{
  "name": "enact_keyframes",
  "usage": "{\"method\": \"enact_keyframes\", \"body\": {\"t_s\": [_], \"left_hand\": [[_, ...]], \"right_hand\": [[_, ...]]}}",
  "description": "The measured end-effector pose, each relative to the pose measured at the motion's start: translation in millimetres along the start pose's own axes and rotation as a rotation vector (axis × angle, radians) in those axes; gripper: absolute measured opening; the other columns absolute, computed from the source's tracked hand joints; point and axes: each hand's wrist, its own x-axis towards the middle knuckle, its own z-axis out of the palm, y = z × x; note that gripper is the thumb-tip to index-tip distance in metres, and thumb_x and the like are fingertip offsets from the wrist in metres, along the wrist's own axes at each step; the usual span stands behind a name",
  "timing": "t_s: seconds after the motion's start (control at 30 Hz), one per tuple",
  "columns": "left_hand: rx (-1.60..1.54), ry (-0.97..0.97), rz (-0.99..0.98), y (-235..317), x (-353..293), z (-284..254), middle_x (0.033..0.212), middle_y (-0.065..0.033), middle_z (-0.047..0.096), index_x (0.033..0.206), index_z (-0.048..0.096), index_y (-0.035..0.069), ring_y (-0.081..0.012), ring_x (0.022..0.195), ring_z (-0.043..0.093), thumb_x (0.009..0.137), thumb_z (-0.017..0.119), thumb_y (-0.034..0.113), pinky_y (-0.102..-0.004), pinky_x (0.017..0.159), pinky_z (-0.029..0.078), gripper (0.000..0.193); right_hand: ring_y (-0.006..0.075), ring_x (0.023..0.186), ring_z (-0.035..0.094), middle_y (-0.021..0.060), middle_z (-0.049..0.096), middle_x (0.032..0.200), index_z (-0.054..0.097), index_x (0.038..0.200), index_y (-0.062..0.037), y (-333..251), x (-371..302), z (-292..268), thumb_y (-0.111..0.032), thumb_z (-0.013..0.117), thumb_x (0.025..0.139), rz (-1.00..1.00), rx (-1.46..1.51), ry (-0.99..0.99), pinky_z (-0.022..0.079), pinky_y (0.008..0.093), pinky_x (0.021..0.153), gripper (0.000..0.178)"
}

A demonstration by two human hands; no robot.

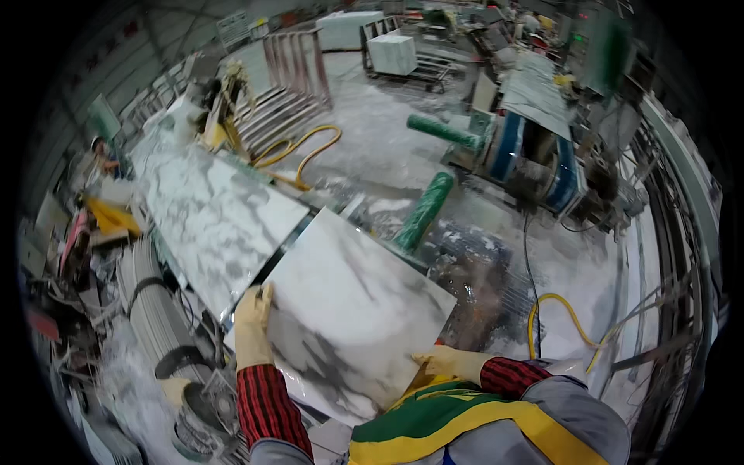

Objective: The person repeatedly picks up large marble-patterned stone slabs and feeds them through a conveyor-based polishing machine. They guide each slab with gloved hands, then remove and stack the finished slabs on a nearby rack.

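A white marble slab (353, 283) with grey veins lies in front of me, close to my body. My left hand (253, 322), in a cream glove, grips the slab's left edge, fingertips bent over it. At the near right edge my right hand (451, 361), gloved alike, holds the slab with the thumb side on top; its other fingers are hidden below. Beyond a narrow dark gap to the left lies a second veined marble slab (217, 205). Both my forearms wear red and black checked sleeves.
Green rollers (425, 213) stick up past the slab's far edge. A blue-banded machine (535, 159) stands at the right. Yellow hoses (302, 159) lie on the wet floor. Grey ribbed ducting (155, 310) runs at the left, and a person (105, 159) is at the far left.
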Motion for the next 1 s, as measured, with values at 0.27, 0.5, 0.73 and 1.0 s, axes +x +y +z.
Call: {"method": "enact_keyframes", "body": {"t_s": [0.27,0.5,0.73,1.0], "left_hand": [[0.228,-0.058,0.037,39,-21,-56,0.131,-0.0322,0.074,0.131,0.074,-0.001,-0.0511,0.125,0.068,0.103,0.056,0.074,-0.0542,0.109,0.052,0.083],[-0.276,0.268,-0.057,156,-101,-120,0.077,-0.0008,0.063,0.091,0.069,-0.002,-0.0137,0.072,0.052,0.088,0.095,0.03,-0.0312,0.069,0.045,0.041],[-0.693,0.39,0.146,238,-78,-33,0.079,0.0028,0.05,0.08,0.054,0.007,-0.0095,0.074,0.044,0.097,0.079,0.005,-0.0314,0.065,0.036,0.03],[-0.852,0.217,0.114,411,3,129,0.076,-0.0026,0.061,0.082,0.061,0.002,-0.0142,0.07,0.051,0.114,0.067,0.045,-0.0351,0.063,0.044,0.054]], "right_hand": [[0.0246,0.095,0.062,0.0094,0.065,0.105,0.069,0.125,-0.0036,-39,-33,54,-0.04,0.063,0.114,0.181,-0.105,0.138,0.051,0.0439,0.082,0.038],[0.0256,0.125,0.069,0.0142,0.073,0.139,0.066,0.148,-0.0011,-74,-66,-1,-0.038,0.076,0.105,-0.666,-1.022,0.009,0.056,0.0442,0.103,0.058],[0.0174,0.112,0.071,0.0078,0.078,0.114,0.074,0.132,-0.0002,-246,-179,-53,-0.018,0.077,0.103,-0.825,-0.195,0.181,0.059,0.0363,0.095,0.034],[0.0174,0.108,0.072,0.0074,0.078,0.122,0.072,0.14,-0.0017,-423,-332,-161,-0.018,0.077,0.101,-1.042,-0.275,0.436,0.056,0.0349,0.095,0.042]]}}
